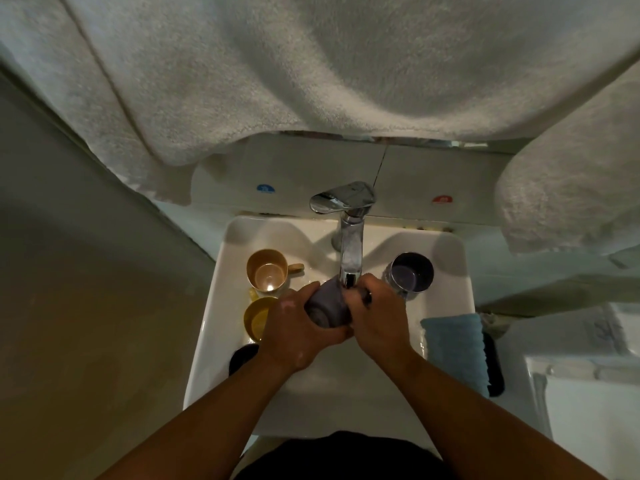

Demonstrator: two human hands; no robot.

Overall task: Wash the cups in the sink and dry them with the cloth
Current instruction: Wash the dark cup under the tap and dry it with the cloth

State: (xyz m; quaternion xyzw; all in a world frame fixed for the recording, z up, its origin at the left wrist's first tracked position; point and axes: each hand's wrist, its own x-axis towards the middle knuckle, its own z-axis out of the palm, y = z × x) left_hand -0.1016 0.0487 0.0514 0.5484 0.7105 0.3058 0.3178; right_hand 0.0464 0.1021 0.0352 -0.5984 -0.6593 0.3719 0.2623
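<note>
At bottom centre of the frame, both forearms are reaching up into the white sink (446, 271). Left hand (298, 327) is wrapping its fingers round the base end of a grey cup (325, 306), gripping it. Right hand (377, 317) is curling round the other end of the same cup, fingers closed on it. Cup is lying roughly sideways at frame centre, directly under the spout of the chrome tap (349, 251); can't tell whether water is running.

Lower right, a folded blue cloth (455, 351) is sitting on the sink edge, with something black just beside it. Lower left of the hands, a dark round item (242, 356) is lying on the rim.

Left of the hands, a yellow cup (254, 318) and above it a tan cup (266, 271) are standing upright on the sink ledge. Right of the tap, a dark purple cup (412, 271) is standing with a clear glass (393, 277) touching it.

Upper frame, white towels (311, 64) are hanging across the wall, covering most of it.
</note>
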